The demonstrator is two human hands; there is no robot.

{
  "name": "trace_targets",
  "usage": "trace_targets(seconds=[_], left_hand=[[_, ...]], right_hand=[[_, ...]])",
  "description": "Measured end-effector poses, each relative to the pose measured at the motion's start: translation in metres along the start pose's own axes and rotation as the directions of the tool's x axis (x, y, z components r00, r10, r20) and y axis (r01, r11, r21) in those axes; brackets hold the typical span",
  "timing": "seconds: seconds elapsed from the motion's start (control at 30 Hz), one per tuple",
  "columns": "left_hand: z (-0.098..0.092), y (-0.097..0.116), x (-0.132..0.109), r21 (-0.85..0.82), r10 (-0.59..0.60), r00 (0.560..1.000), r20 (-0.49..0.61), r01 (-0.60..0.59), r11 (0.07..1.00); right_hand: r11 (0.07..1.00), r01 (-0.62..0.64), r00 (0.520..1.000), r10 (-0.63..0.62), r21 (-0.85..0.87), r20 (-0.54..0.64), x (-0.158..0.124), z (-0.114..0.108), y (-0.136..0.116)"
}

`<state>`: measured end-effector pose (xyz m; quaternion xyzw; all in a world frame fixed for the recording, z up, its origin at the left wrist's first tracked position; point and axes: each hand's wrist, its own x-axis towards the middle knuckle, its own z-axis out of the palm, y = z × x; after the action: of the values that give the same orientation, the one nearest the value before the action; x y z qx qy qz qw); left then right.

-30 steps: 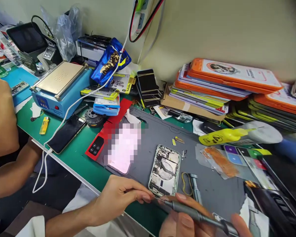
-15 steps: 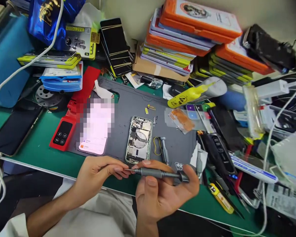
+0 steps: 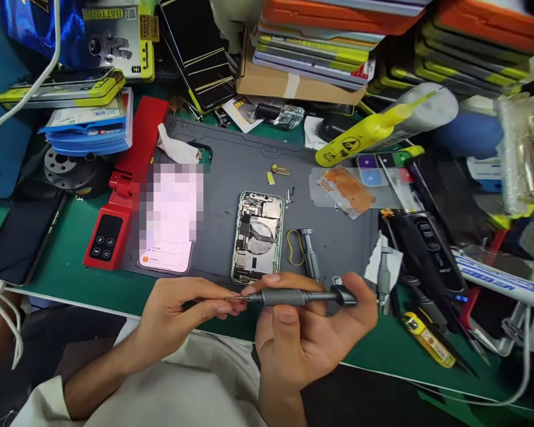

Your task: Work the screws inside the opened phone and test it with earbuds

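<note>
My right hand [image 3: 311, 332] holds a grey precision screwdriver [image 3: 285, 297] almost level. Its thumb and fingers lie along the knurled handle, and one finger rests against the cap at the right end. My left hand [image 3: 182, 311] pinches the thin bit at the other end; whether a small part sits between those fingertips is hidden. Just beyond the hands, an opened phone [image 3: 258, 237] lies on the grey work mat [image 3: 220, 207], its circuit boards and round coil exposed. To its left a phone with a lit, partly blurred screen [image 3: 167, 243] lies face up.
Small screws [image 3: 289, 194], a yellow rubber band [image 3: 295, 248] and a second screwdriver [image 3: 310, 254] lie right of the opened phone. A red device with buttons [image 3: 107, 234] stands left. A yellow bottle [image 3: 360, 137], tweezers and a yellow-handled knife [image 3: 428, 339] lie right. Stacked boxes [image 3: 311, 53] line the back.
The camera view has shifted, so the bench fills more of the frame. Both hands keep the same hold on the screwdriver, with little visible change in their grip.
</note>
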<state>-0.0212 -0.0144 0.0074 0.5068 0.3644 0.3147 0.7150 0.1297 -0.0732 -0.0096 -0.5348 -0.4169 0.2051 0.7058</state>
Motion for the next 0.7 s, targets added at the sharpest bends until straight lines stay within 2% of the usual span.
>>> trace_targets(seconds=[0.17,0.5,0.7], left_hand=[[-0.0016,0.0009,-0.0003,0.103,0.056,0.998,0.033,-0.059,0.993],[-0.0074,-0.003,-0.0008,0.132,0.147,0.979,0.138,-0.165,0.977],[-0.0068,-0.0007,0.0021,0.201,0.205,0.965,0.163,-0.236,0.951]], right_hand=[[1.0,-0.024,0.999,0.023,0.008,0.026,0.0032,-0.0018,-0.0021],[0.993,-0.066,0.997,0.06,0.099,0.057,0.0056,-0.0027,-0.0016],[0.996,-0.074,0.996,0.072,0.047,0.046,0.0045,-0.0061,0.0006]])
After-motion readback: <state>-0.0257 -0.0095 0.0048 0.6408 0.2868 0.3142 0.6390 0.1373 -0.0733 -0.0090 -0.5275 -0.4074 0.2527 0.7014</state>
